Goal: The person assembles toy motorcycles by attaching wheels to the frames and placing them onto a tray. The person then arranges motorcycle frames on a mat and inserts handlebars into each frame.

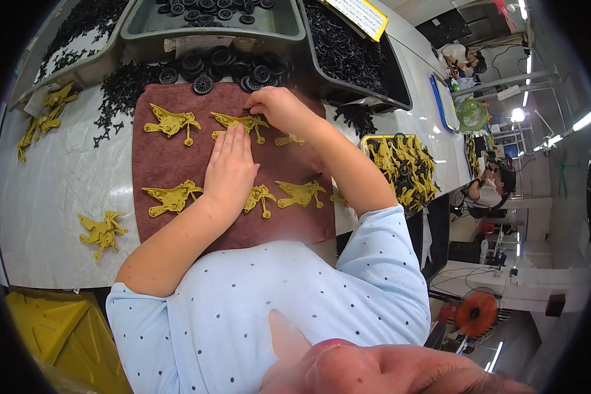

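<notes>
My left hand [232,167] lies with its fingers stretched out flat, the tips resting on a yellow plastic toy motorbike body [224,119] in the back row. At the far end of that same body, my right hand [279,110] is closed in a pinch. A small black plastic piece [246,110] shows at its fingertips; its exact shape is too small to tell. More yellow bodies lie on the brown cloth [177,155]: one at the back left [171,123], one at the front left [172,198], and one at the front right [300,194]. My right arm partly covers another one.
Black toy wheels [203,84] and small black parts [121,95] are heaped beyond the cloth. Behind them stand a grey bin [295,38] of wheels and a black bin [400,98] of small parts. A tray of yellow-and-black assemblies [400,161] stands right; loose yellow bodies [102,231] lie left.
</notes>
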Action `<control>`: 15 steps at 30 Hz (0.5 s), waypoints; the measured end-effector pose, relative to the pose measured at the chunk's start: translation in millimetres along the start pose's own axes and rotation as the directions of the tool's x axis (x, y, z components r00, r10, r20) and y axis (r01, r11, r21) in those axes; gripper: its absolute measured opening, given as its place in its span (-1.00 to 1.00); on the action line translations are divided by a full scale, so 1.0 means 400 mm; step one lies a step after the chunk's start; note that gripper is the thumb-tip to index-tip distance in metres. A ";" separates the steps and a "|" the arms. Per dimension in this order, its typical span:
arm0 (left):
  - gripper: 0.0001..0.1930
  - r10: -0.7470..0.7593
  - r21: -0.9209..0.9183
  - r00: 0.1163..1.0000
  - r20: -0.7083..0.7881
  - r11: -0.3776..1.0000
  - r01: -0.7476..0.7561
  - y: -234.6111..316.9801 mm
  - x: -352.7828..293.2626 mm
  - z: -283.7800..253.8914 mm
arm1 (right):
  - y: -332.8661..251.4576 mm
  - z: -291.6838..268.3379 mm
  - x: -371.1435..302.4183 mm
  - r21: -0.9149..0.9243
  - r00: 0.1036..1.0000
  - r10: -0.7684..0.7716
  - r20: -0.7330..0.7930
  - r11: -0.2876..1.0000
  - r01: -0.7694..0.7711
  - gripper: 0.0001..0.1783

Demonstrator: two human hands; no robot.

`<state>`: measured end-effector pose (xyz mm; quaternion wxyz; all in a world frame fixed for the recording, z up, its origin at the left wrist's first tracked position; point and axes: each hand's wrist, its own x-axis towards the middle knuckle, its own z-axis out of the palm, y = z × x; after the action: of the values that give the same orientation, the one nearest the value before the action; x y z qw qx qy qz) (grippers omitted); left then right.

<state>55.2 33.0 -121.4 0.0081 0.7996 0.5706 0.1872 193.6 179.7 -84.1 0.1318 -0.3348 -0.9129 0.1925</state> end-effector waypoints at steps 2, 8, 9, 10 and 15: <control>-0.39 0.001 0.025 1.000 0.008 1.000 -0.001 0.001 -0.001 -0.001 | -0.005 -0.014 0.005 0.045 0.998 0.028 0.060 0.999 -0.031 -0.84; -0.40 -0.012 0.008 1.000 0.007 1.000 0.012 0.004 0.000 -0.002 | 0.008 -0.013 0.018 0.094 0.986 0.105 0.131 0.989 -0.117 -0.80; -0.40 -0.011 0.008 1.000 0.015 1.000 0.010 0.004 0.000 -0.001 | 0.009 -0.012 0.023 0.095 0.985 0.106 0.133 0.988 -0.119 -0.80; -0.40 -0.009 0.008 1.000 0.023 1.000 0.008 0.005 0.001 -0.001 | 0.009 -0.011 0.032 0.100 0.976 0.122 0.179 0.985 -0.142 -0.78; -0.40 -0.032 -0.006 0.999 0.030 0.999 0.033 0.009 0.003 -0.007 | -0.017 -0.010 0.056 -0.015 0.945 0.166 0.284 0.986 -0.168 -0.73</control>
<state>57.9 32.5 -117.8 0.0226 0.7929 0.5827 0.1769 174.7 190.7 -75.1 -0.0156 -0.3793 -0.8898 0.2533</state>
